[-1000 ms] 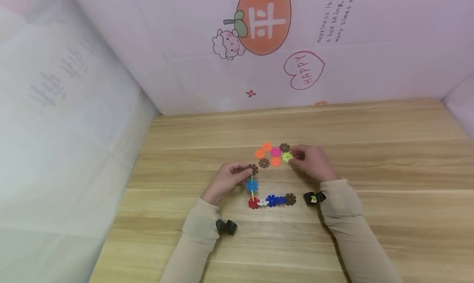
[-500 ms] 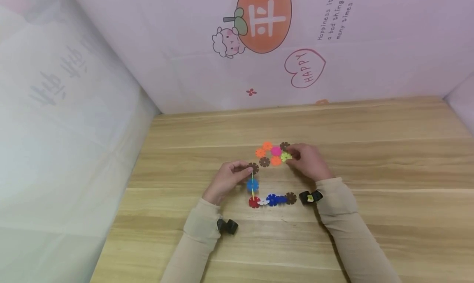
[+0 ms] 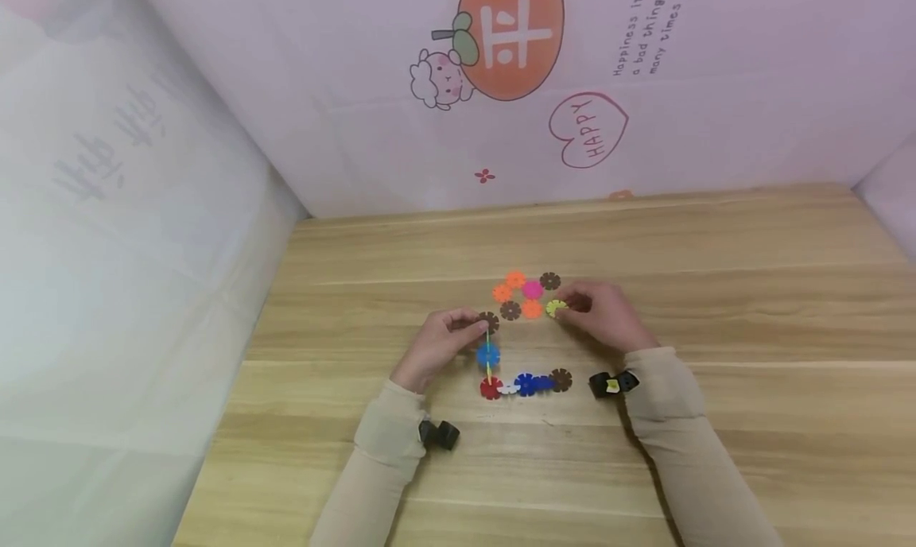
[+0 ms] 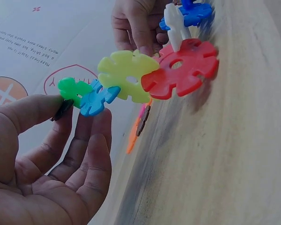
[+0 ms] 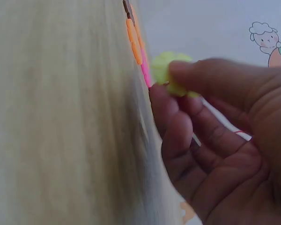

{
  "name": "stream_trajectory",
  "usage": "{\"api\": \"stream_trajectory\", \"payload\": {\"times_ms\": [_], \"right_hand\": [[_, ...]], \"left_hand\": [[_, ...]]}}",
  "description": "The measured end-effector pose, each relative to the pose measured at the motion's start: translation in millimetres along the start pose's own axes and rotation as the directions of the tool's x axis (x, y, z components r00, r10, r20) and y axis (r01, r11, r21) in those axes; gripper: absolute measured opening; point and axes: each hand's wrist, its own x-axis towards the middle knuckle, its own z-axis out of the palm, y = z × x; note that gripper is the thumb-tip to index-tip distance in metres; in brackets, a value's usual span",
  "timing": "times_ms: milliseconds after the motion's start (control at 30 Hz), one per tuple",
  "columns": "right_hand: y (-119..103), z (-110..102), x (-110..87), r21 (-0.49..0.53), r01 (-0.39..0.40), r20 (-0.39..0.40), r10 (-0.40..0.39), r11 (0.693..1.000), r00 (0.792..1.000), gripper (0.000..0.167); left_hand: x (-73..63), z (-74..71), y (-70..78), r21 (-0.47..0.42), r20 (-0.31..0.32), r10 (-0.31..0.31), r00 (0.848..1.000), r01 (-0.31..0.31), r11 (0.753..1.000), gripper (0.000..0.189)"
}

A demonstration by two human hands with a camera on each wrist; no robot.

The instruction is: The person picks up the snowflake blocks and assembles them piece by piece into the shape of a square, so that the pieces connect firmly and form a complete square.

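My left hand [image 3: 442, 347] pinches the dark brown snowflake disc [image 3: 491, 321] at the upper end of a linked chain. Below that disc come a green disc [image 4: 74, 89], a light blue disc [image 3: 488, 355], a yellow disc [image 4: 124, 70] and a red disc [image 3: 490, 389]. From the red one, the chain turns right through a white disc [image 3: 508, 389] and two dark blue discs [image 3: 525, 385] to a brown disc [image 3: 561, 380]. Between thumb and fingers, my right hand [image 3: 604, 315] pinches a loose yellow-green snowflake disc [image 3: 555, 308], partly covered by the thumb in the right wrist view.
Beyond the chain, several loose discs lie on the wooden table [image 3: 751, 292]: orange [image 3: 515, 280], pink [image 3: 532, 290] and brown [image 3: 550, 281]. A printed cloth [image 3: 358, 133] stands along the back edge, and another pale cloth [image 3: 179, 253] borders the left side.
The yellow-green disc, earlier among the loose discs, has moved slightly toward the person in the right hand's pinch, apart from the pink one. The left hand keeps its hold on the brown disc.
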Motion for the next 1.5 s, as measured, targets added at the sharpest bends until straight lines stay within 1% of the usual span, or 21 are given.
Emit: {"api": "stream_trajectory", "payload": {"times_ms": [167,233,333,400,500,567,633,767,933,1133,1333,1500], "right_hand": [[-5,1,-5.8,0.022,0.028,-0.011,-0.028,0.999,1.000,0.017],[-7,3,-7.7,0.023,0.057,-0.017,-0.057,0.998,0.998,0.015],[-12,7,-9.7,0.022,0.126,-0.035,-0.125,0.992,0.992,0.012],[-17,11,-10.4,0.010,0.186,-0.052,-0.185,0.982,0.981,0.010],[-24,16,-11.1,-0.005,0.271,-0.075,-0.271,0.963,0.960,0.008],[-28,19,-11.4,-0.001,0.315,-0.086,-0.314,0.949,0.946,0.008],[-31,21,-11.8,0.009,0.343,-0.089,-0.341,0.939,0.936,0.009],[-35,26,-12.2,0.023,0.380,-0.093,-0.377,0.925,0.922,0.010],[-40,29,-12.4,0.001,0.422,-0.110,-0.419,0.907,0.901,0.009],[-43,31,-11.5,-0.025,0.449,-0.108,-0.449,0.893,0.887,0.009],[-46,32,-10.0,-0.038,0.499,-0.108,-0.500,0.866,0.859,0.010],[-47,32,-9.1,-0.022,0.532,-0.098,-0.531,0.846,0.841,0.012]], "left_hand": [[1.6,0.4,-0.2,-0.006,0.005,-0.004,1.000,0.004,1.000,0.022],[2.1,0.5,-0.6,-0.007,0.005,-0.003,1.000,0.003,1.000,0.023],[2.7,0.7,-1.2,-0.001,0.005,-0.001,1.000,0.001,1.000,0.022],[2.7,0.9,-1.2,0.008,0.003,0.001,1.000,-0.001,1.000,0.022],[2.6,1.2,-0.8,0.020,0.002,0.005,1.000,-0.005,1.000,0.021],[2.7,1.3,-0.5,0.020,0.002,0.007,1.000,-0.007,1.000,0.021],[2.9,1.4,-0.6,0.019,0.002,0.011,1.000,-0.011,1.000,0.020],[3.6,1.8,-1.4,0.018,0.002,0.018,1.000,-0.018,1.000,0.020],[4.0,2.4,-2.0,0.038,0.001,0.021,1.000,-0.021,0.999,0.019],[3.1,3.2,-1.7,0.069,-0.003,0.020,1.000,-0.020,0.997,0.019],[3.3,3.3,-2.5,0.118,-0.007,0.000,1.000,0.001,0.993,0.018],[2.5,3.6,-0.9,0.130,-0.015,0.017,1.000,-0.015,0.991,0.019]]}}
